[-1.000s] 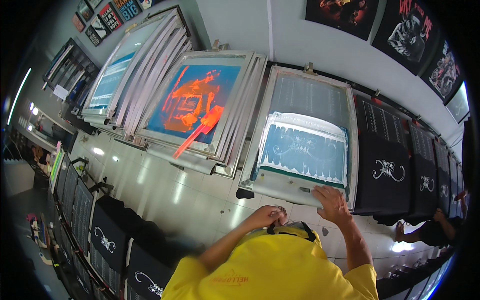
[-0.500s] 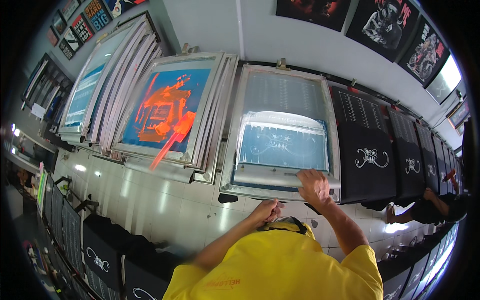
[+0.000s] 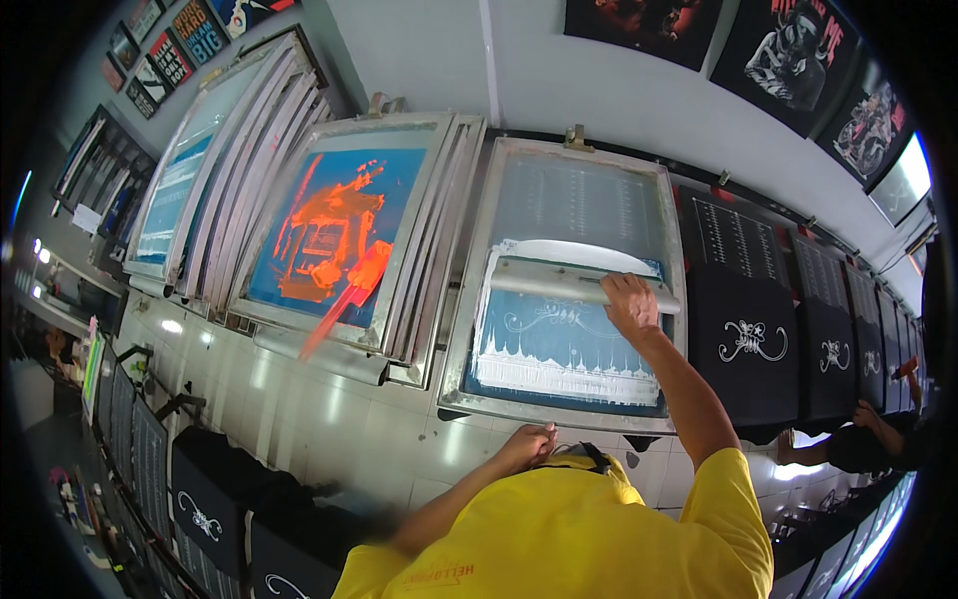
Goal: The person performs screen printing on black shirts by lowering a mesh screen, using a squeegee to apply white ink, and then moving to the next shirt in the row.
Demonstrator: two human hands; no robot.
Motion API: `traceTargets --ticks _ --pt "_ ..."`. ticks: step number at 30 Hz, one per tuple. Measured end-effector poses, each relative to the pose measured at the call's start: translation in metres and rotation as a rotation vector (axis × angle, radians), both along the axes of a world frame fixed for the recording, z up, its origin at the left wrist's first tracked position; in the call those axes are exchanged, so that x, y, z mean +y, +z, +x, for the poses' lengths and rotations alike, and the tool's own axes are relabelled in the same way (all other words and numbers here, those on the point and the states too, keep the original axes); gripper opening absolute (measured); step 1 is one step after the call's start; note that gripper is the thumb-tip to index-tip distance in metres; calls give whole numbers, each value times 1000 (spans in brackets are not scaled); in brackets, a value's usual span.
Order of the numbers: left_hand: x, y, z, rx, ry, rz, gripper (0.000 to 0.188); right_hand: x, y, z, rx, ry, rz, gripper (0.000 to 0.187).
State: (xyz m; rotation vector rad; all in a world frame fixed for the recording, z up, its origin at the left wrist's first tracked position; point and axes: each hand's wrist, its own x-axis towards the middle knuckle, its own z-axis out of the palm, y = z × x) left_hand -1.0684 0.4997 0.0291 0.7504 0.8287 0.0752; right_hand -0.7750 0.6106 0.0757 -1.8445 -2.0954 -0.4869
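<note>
My curled right hand [image 3: 631,303] is gripping the squeegee [image 3: 554,278] at its right end; lopsided pressure could be leaving white ink [image 3: 559,379] uneven leftward.

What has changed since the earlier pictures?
The right hand has moved the squeegee forward, from the near end of the screen frame to about its middle. White ink now spreads wider on the near side. Unchanged: the right hand's hold, the left hand by the body, the orange-inked screen.

Wearer's two hands [image 3: 631,304] [image 3: 527,446], one held squeegee [image 3: 549,275], one orange-inked screen [image 3: 329,215]
</note>
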Motion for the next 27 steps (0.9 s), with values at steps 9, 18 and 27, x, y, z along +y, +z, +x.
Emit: traceTargets --ticks 9,18,27 --pt "5 14 -2 -2 -40 8 35 58 51 29 182 -120 -531 45" --pt "12 20 -6 -87 -27 -124 33 48 65 39 486 20 -886 49" --pt "7 5 -5 -79 45 -229 23 -143 33 -78 75 8 -278 22"
